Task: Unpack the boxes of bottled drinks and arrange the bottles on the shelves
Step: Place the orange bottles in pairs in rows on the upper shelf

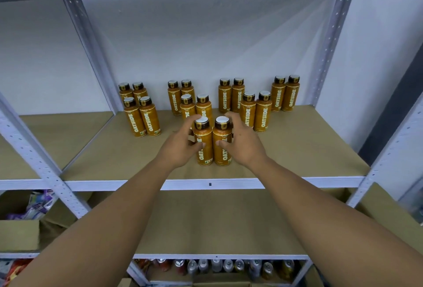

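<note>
On the shelf (297, 149), the left hand (180, 143) and right hand (243, 143) are gripping the front bottles (206, 151), one bottle each, likely aligning them as a pair.

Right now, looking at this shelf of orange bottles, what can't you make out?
Head view only:
Outer sides of the left front bottle and right front bottle: hidden by the left hand and right hand gripping them.
Cans on the bottom shelf: labels too small, blurred.
Cardboard box: contents hidden by its wall.
</note>
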`<state>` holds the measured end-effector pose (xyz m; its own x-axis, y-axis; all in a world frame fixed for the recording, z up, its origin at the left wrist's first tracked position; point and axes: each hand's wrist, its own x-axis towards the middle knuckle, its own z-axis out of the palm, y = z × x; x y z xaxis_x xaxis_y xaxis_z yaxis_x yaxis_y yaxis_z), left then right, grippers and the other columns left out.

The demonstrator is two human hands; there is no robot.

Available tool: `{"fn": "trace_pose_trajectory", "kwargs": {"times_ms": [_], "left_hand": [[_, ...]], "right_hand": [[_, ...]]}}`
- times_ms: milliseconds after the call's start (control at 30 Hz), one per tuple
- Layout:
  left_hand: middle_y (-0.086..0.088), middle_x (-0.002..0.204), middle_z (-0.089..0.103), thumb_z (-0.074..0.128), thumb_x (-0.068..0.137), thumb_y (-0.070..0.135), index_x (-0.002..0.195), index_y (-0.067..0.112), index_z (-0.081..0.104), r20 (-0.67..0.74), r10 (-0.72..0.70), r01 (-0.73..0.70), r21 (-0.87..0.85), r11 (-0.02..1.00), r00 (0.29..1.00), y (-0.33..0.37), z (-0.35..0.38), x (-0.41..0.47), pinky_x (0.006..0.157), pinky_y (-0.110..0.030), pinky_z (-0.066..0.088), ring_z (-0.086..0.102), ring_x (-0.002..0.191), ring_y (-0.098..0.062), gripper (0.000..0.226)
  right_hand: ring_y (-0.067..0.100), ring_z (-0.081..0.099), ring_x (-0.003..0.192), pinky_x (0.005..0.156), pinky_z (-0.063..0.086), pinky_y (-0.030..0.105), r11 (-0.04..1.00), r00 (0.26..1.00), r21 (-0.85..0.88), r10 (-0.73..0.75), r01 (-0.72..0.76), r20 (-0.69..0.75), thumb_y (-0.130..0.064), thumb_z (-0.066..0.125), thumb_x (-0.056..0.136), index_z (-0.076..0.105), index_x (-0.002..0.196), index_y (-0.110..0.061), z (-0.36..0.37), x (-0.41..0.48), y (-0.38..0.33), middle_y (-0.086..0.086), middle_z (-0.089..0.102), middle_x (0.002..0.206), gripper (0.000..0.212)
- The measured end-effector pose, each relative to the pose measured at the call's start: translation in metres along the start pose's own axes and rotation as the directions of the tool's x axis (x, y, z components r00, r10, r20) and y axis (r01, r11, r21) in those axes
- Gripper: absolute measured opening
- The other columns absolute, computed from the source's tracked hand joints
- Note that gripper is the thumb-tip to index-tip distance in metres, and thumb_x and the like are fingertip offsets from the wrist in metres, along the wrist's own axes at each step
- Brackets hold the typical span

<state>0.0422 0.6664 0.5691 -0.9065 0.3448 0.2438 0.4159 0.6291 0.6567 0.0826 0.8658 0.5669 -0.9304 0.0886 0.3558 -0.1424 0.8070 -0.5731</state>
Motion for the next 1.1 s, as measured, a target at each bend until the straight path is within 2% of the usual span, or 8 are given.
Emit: {"fn": "trace_pose_trajectory", "kwargs": {"times_ms": [167, 267, 367, 533, 700, 800, 900, 1100], "left_hand": [[0.006, 0.126, 0.053, 0.074, 0.093, 0.023, 0.15, 0.046, 0.026, 0.027, 0.01, -0.011, 0.026, 1.0, 1.0, 0.019, 0.016, 0.008, 0.089, -0.047, 0.059, 0.071, 0.097, -0.019, 0.078], [0.003, 0.135, 0.06, 0.075, 0.093, 0.024, 0.149, 0.047, 0.027, 0.023, 0.037, -0.038, 0.028, 0.999, 0.999, 0.035, 0.036, 0.016, 0.088, -0.043, 0.059, 0.071, 0.096, -0.017, 0.077], [0.002, 0.142, 0.058, 0.074, 0.093, 0.025, 0.151, 0.045, 0.027, 0.003, 0.073, -0.073, 0.042, 0.996, 0.997, 0.052, 0.061, 0.025, 0.085, -0.038, 0.057, 0.071, 0.1, -0.018, 0.077], [0.0, 0.146, 0.055, 0.074, 0.093, 0.03, 0.15, 0.049, 0.022, 0.016, 0.118, -0.118, 0.031, 0.992, 0.993, 0.085, 0.107, 0.045, 0.089, -0.044, 0.057, 0.068, 0.108, -0.023, 0.079], [0.005, 0.139, 0.061, 0.071, 0.096, 0.029, 0.151, 0.049, 0.019, 0.026, 0.155, -0.155, 0.029, 0.987, 0.988, 0.119, 0.153, 0.071, 0.082, -0.036, 0.055, 0.069, 0.104, -0.021, 0.078], [0.005, 0.135, 0.064, 0.07, 0.096, 0.026, 0.151, 0.047, 0.02, 0.044, 0.165, -0.165, 0.006, 0.986, 0.985, 0.136, 0.174, 0.088, 0.087, -0.04, 0.057, 0.068, 0.107, -0.021, 0.077], [0.004, 0.141, 0.06, 0.07, 0.096, 0.024, 0.151, 0.048, 0.02, 0.056, 0.163, -0.161, -0.039, 0.986, 0.985, 0.146, 0.193, 0.107, 0.097, -0.047, 0.056, 0.064, 0.118, -0.022, 0.078], [0.002, 0.148, 0.054, 0.07, 0.096, 0.021, 0.154, 0.045, 0.018, 0.054, 0.159, -0.157, -0.033, 0.987, 0.986, 0.158, 0.219, 0.147, 0.1, -0.046, 0.055, 0.06, 0.126, -0.024, 0.081]], "right_hand": [[0.027, 0.065, 0.112, 0.088, 0.058, 0.045, 0.999, 0.999, -0.028, 0.033, -0.034, -0.018, -0.035, 0.079, 0.087, 0.029, 0.145, -0.036, -0.015, -0.004, 0.017, -0.001, 0.062, 0.138, 0.076], [0.026, 0.067, 0.109, 0.086, 0.058, 0.043, 0.996, 0.997, -0.056, 0.067, -0.069, -0.037, -0.036, 0.077, 0.089, 0.027, 0.145, -0.038, -0.03, -0.008, 0.035, -0.001, 0.063, 0.135, 0.075], [0.027, 0.066, 0.111, 0.088, 0.058, 0.043, 0.992, 0.993, -0.068, 0.102, -0.106, -0.057, -0.038, 0.075, 0.09, 0.026, 0.147, -0.04, -0.047, -0.012, 0.057, -0.002, 0.06, 0.14, 0.075], [0.026, 0.064, 0.116, 0.093, 0.056, 0.044, 0.981, 0.982, -0.089, 0.168, -0.175, -0.082, -0.04, 0.074, 0.09, 0.024, 0.15, -0.043, -0.081, -0.016, 0.098, -0.004, 0.059, 0.142, 0.077], [0.026, 0.067, 0.108, 0.09, 0.057, 0.044, 0.968, 0.969, -0.106, 0.216, -0.228, -0.116, -0.037, 0.071, 0.092, 0.023, 0.147, -0.043, -0.114, -0.015, 0.139, -0.003, 0.063, 0.135, 0.073], [0.026, 0.066, 0.111, 0.093, 0.056, 0.045, 0.963, 0.962, -0.105, 0.23, -0.247, -0.148, -0.031, 0.07, 0.094, 0.025, 0.147, -0.041, -0.127, -0.008, 0.16, -0.003, 0.063, 0.134, 0.07], [0.028, 0.065, 0.114, 0.094, 0.055, 0.043, 0.959, 0.954, -0.08, 0.259, -0.273, -0.154, -0.028, 0.067, 0.096, 0.024, 0.145, -0.044, -0.135, 0.002, 0.178, -0.001, 0.062, 0.135, 0.068], [0.029, 0.065, 0.116, 0.094, 0.055, 0.042, 0.95, 0.944, -0.082, 0.283, -0.3, -0.17, -0.029, 0.066, 0.097, 0.023, 0.147, -0.044, -0.143, 0.028, 0.209, -0.002, 0.061, 0.139, 0.067]]}}
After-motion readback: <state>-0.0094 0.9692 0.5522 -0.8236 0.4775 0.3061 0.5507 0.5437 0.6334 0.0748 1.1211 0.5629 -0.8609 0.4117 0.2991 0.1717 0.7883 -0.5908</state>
